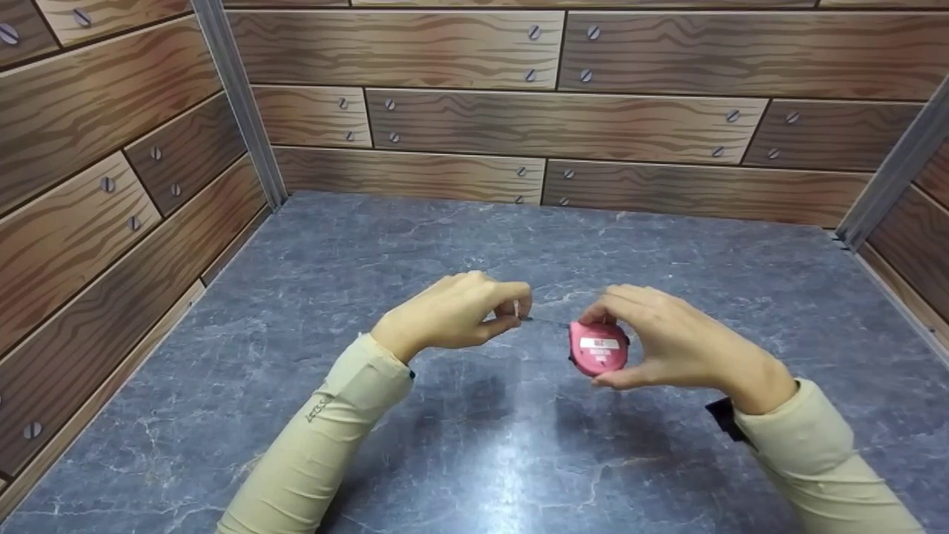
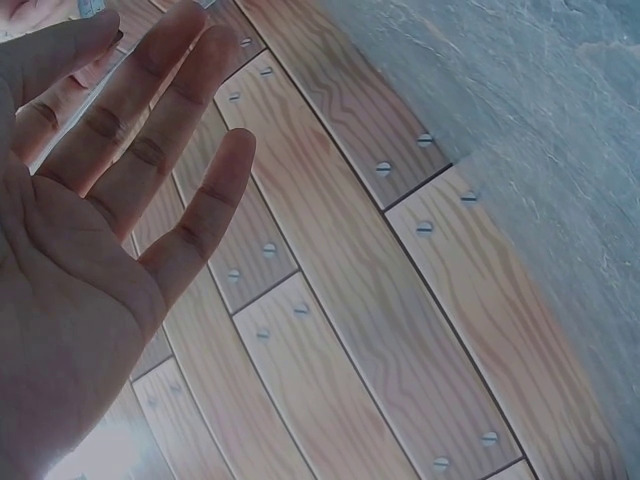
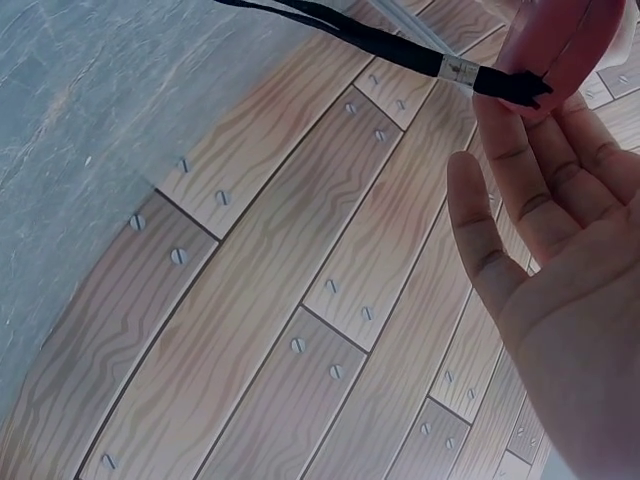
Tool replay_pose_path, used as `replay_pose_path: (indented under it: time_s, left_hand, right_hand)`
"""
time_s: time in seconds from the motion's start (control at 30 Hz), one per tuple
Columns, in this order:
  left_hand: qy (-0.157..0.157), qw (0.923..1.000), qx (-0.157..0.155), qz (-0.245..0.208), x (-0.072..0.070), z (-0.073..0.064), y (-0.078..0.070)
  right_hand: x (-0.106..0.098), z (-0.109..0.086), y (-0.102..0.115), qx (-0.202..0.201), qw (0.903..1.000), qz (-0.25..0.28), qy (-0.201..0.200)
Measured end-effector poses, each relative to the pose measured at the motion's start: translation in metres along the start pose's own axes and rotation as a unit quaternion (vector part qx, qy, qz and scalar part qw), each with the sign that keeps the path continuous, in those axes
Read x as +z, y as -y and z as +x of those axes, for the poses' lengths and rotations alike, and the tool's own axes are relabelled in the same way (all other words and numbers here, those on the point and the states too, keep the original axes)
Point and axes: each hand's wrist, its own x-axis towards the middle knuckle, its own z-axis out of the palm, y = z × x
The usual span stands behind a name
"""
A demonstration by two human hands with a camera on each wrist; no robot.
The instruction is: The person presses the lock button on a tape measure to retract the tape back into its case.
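Note:
A round pink-red tape measure (image 1: 597, 348) with a white label is held by my right hand (image 1: 667, 337), fingers over its top and thumb below. From its left side a thin strip of tape (image 1: 550, 322), seen almost edge-on, runs to my left hand (image 1: 463, 308). There the thumb and index finger pinch the strip's end, mostly hidden behind them. In the right wrist view the red case sits against the fingertips, and a black wrist strap (image 3: 385, 48) hangs from it. The left wrist view shows the palm, with the other fingers extended.
Both hands are above a blue-grey marbled tabletop (image 1: 415, 237). A wood-plank patterned wall (image 1: 460, 122) closes the back, and a similar wall (image 1: 96, 245) the left side. Grey metal posts (image 1: 248, 111) stand at the back corners.

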Motion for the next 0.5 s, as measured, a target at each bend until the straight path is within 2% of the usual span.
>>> replay_pose_path:
  time_s: [0.5]
  left_hand:
    - [-0.011, 0.9998, 0.014, 0.011, 0.0036, 0.0054, -0.0028]
  right_hand:
    - [0.0007, 0.0037, 0.0023, 0.01, 0.9998, 0.014, 0.009]
